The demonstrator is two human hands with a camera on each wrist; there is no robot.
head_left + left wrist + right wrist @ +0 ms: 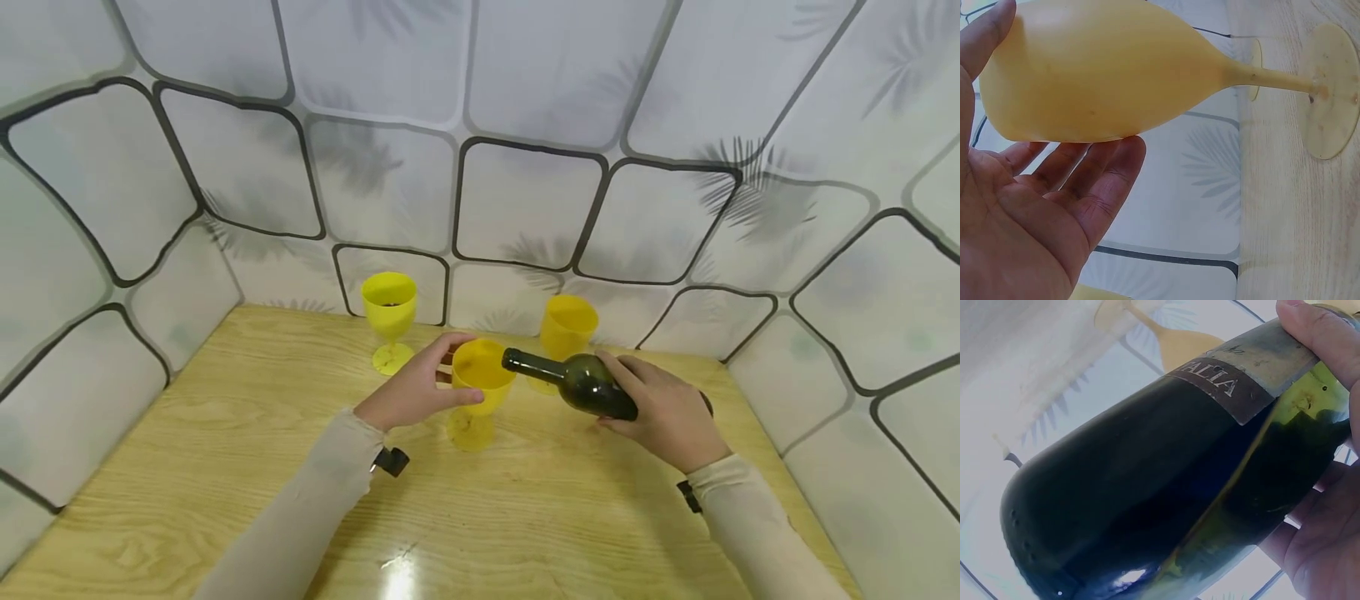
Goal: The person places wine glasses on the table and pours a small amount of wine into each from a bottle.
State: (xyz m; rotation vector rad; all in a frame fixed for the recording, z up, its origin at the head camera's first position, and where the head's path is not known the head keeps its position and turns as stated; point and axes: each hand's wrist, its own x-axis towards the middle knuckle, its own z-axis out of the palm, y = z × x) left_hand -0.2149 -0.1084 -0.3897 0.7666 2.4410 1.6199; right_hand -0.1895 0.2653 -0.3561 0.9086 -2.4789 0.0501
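My left hand holds the bowl of a yellow goblet, thumb on the near side and fingers round the far side. The goblet's smooth bowl fills the upper part of the left wrist view, and its foot stands upright on the table. In my right hand is a dark green wine bottle, gripped round its body. It is tilted nearly level, with its mouth at the goblet's right rim. Dark liquid and a label reading "ALIA" show in the right wrist view.
Behind my left hand stands a brighter yellow goblet with something dark inside. An orange-yellow goblet is behind the bottle's neck, partly hidden by it. The wooden table ends at patterned walls at the back and sides.
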